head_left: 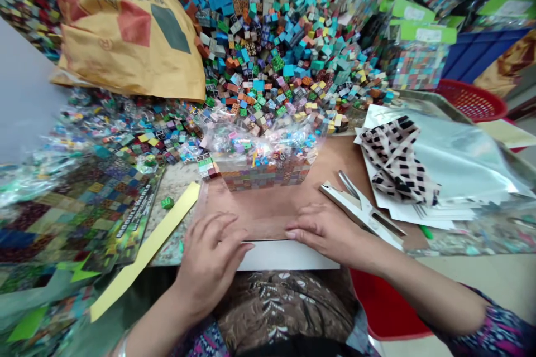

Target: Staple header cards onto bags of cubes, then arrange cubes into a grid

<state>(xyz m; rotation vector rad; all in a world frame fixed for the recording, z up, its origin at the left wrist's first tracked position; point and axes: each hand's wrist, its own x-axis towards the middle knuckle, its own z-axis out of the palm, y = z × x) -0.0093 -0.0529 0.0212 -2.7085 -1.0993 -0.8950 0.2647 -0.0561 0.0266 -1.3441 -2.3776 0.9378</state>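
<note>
My left hand (213,259) lies with fingers apart on the left side of a clear plastic bag, holding nothing I can make out. My right hand (318,228) rests on the bag's right side, fingers lying flat over its lower edge. Between and beyond both hands, the bag holds small cubes and a row of patterned blocks (268,175) at its far end. A white strip (288,256) shows along the near edge, below my hands. A metal stapler (362,209) lies just right of my right hand.
A large heap of colourful cubes (268,50) fills the back. A yellow sack (129,33) stands back left, a yellow strip (146,248) lies left, and a checked cloth (397,162) rests on silvery bags (456,150) at right. Below is a red stool (389,307).
</note>
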